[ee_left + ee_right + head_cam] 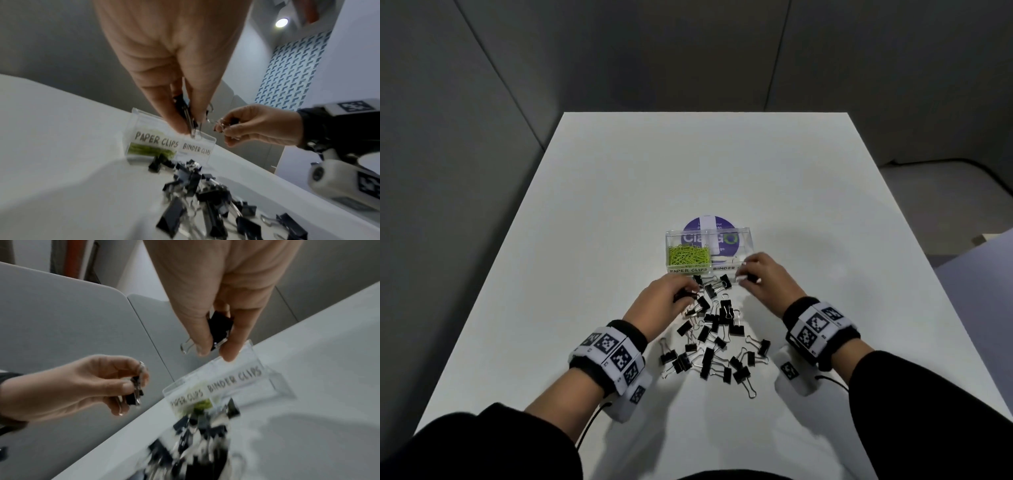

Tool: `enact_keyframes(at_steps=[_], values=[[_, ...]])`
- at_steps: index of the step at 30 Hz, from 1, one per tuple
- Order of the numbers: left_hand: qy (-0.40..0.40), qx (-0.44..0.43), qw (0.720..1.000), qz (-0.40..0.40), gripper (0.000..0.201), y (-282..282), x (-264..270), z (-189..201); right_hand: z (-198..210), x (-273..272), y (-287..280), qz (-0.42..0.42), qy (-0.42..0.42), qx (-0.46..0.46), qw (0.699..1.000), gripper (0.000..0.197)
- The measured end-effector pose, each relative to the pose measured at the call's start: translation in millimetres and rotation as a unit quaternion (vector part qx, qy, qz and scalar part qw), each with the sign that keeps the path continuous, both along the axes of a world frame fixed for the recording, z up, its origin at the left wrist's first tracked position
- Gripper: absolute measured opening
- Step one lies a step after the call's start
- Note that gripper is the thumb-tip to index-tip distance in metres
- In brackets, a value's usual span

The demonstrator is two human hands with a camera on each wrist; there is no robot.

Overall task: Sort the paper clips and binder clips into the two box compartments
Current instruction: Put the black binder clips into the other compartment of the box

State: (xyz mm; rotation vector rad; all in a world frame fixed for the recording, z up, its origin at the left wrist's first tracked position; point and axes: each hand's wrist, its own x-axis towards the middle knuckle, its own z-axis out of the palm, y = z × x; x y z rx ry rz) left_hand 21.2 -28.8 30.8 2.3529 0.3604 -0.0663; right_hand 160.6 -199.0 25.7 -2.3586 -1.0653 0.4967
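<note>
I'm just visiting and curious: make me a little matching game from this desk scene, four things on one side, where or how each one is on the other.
Things:
1. green paper clips
2. loose black binder clips
3. right hand
4. purple round sticker

Places or states:
A. scattered on the white table, in front of the box
B. behind and under the clear box
C. piled in the compartment labelled PAPER CLIPS
D. pinching one black binder clip

Pairs: 1-C, 2-A, 3-D, 4-B
</note>
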Motion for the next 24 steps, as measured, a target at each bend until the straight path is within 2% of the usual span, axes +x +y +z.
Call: enact_keyframes(at_steps=[4,8,10,14,19,21,24], values=[[-0.116,0.062,0.991,0.008,0.022,3.7,9.3,16.7,11.0,26.7,29.6,-0.026,-0.056,0.028,0.998,0.022],[-0.157,0.098,0.983,-0.011,0.022,6.1,26.7,19.1,6.4,36.8,54.9,0.022,-0.047,-0.081,0.995,0.035],[-0.151,0.115,0.981,-0.032,0.023,7.8,39.0,18.0,5.1,37.2,56.0,0.026,-0.070,-0.098,0.992,0.039],[-0.106,0.159,0.979,-0.064,0.027,5.7,72.6,21.4,4.9,34.7,29.6,-0.025,-0.099,-0.046,0.994,0.027],[-0.060,0.215,0.965,-0.134,0.029,-1.6,112.2,15.7,-9.4,26.7,-17.6,-0.023,-0.065,-0.109,0.992,0.022],[-0.029,0.230,0.962,-0.147,0.031,-3.1,119.5,12.1,-14.2,21.9,-30.7,-0.018,-0.038,-0.131,0.990,0.024],[-0.028,0.232,0.961,-0.149,0.030,-4.2,116.8,7.7,-14.5,12.6,-41.9,0.004,-0.007,-0.168,0.986,0.028]])
